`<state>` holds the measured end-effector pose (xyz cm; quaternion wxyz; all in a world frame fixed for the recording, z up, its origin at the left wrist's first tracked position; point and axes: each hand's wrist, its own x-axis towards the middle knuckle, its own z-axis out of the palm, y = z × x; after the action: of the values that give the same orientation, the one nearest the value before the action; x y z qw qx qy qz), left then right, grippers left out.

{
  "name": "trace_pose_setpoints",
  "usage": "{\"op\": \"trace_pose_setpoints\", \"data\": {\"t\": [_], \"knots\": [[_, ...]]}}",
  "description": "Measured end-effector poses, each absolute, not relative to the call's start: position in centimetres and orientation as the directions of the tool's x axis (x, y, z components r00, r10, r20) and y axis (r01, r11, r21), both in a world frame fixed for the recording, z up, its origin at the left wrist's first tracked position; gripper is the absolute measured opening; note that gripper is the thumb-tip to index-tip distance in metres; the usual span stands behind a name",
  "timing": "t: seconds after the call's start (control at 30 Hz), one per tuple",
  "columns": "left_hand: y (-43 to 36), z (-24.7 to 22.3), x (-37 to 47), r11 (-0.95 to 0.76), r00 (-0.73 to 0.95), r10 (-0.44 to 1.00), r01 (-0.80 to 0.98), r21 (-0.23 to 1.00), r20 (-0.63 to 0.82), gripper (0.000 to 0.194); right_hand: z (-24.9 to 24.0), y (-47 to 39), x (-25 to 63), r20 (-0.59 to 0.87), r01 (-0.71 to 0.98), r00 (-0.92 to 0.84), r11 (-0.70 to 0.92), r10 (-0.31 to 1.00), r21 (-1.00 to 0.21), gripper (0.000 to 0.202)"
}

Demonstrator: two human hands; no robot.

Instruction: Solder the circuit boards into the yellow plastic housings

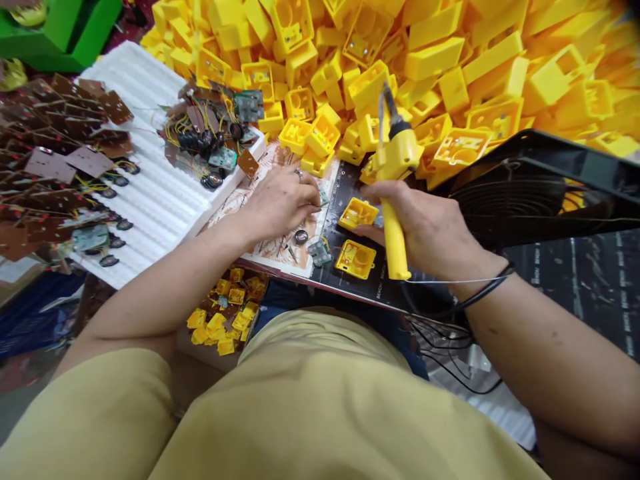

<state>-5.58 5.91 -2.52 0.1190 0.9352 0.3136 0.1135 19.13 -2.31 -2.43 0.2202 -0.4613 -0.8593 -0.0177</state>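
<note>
My right hand [425,223] is wrapped round a yellow soldering gun [396,220], its metal tip pointing up and away from me. One right fingertip lies at the edge of an open yellow casing [358,214]. Nearer to me, a second yellow casing [356,259] is joined by thin wires to a small green circuit board [320,253]. My left hand [283,200] is closed, fingers curled down over the patterned sheet. Another circuit board [324,194] peeks out beside its fingertips; whatever they pinch is hidden. A round black speaker [301,237] lies just below this hand.
Yellow casings [440,60] are heaped across the back. Wired boards [205,133] and brown boards [65,133] cover parts of a white foam sheet [155,193] at left. A black fan [530,193] stands at right, cables [450,347] hang below, and a box of casings [225,313] sits lower left.
</note>
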Motion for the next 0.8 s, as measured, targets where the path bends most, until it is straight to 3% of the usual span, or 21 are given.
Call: {"op": "trace_pose_setpoints", "data": {"t": [0.1, 0.2, 0.4, 0.53, 0.8], "knots": [[6.1, -3.1, -5.7, -0.762, 0.766, 0.607, 0.484, 0.43, 0.212, 0.014, -2.4, -2.3, 19.5, 0.303, 0.776, -0.532, 0.599, 0.791, -0.2, 0.035], [5.7, -2.9, -5.6, -0.726, 0.733, 0.636, 0.463, 0.509, 0.24, 0.014, -2.8, -2.6, 19.4, 0.252, 0.816, -0.515, 0.558, 0.82, -0.149, 0.035], [4.9, -2.1, -5.1, -0.693, 0.729, 0.659, 0.491, 0.527, 0.187, 0.014, -2.0, -2.9, 19.4, 0.372, 0.841, -0.471, 0.534, 0.8, -0.084, 0.036], [4.7, -2.0, -4.6, -0.656, 0.733, 0.665, 0.48, 0.582, 0.145, 0.014, -2.8, -1.7, 19.7, 0.367, 0.727, -0.571, 0.66, 0.734, -0.19, 0.034], [4.1, -2.0, -3.1, -0.62, 0.723, 0.687, 0.53, 0.578, 0.075, 0.009, -3.0, -5.2, 19.6, 0.47, 0.775, -0.436, 0.586, 0.767, -0.237, 0.028]]}}
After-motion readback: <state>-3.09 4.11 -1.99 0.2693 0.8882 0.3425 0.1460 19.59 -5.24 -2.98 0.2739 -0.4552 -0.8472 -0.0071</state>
